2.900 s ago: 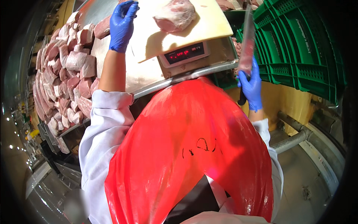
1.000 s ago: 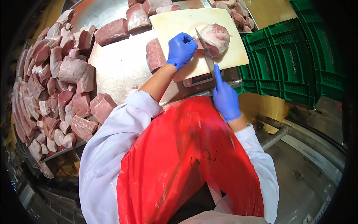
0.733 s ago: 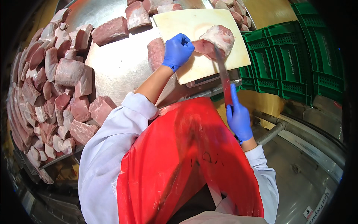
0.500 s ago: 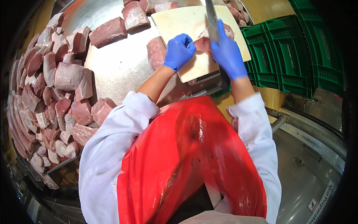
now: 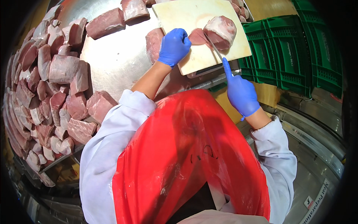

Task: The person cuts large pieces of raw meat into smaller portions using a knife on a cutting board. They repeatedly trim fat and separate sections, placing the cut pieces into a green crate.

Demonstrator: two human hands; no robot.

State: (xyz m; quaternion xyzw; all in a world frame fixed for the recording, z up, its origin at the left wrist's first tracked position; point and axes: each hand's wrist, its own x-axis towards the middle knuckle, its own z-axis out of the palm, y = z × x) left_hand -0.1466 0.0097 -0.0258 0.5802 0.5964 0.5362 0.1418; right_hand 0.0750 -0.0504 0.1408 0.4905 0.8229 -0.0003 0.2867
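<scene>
My right hand (image 5: pixel 242 95), in a blue glove, is wrapped round a knife's handle with its index finger stretched along the top. The knife's narrow blade (image 5: pixel 214 47) points up and left, between a thick pink chunk of meat (image 5: pixel 221 33) with a pale fatty side and a thin dark flap of meat (image 5: pixel 198 37) lying flat beside it. At the left end of this flap, my gloved left hand (image 5: pixel 174 47) is closed, fingers curled in. Whether it pinches the flap's edge is hidden. Both meat pieces rest on a cream cutting board (image 5: pixel 190 66).
A large pile of meat pieces (image 5: pixel 63 71) covers the left of the steel table (image 5: pixel 108 56). More chunks (image 5: pixel 106 23) lie at the back, and one (image 5: pixel 154 44) sits left of the board. Green crates (image 5: pixel 285 56) stand at the right, by a metal rail (image 5: pixel 317 134).
My right hand has come down toward me with the knife, whose blade has dropped from over the board to beside the chunk. My left hand has shifted slightly left.
</scene>
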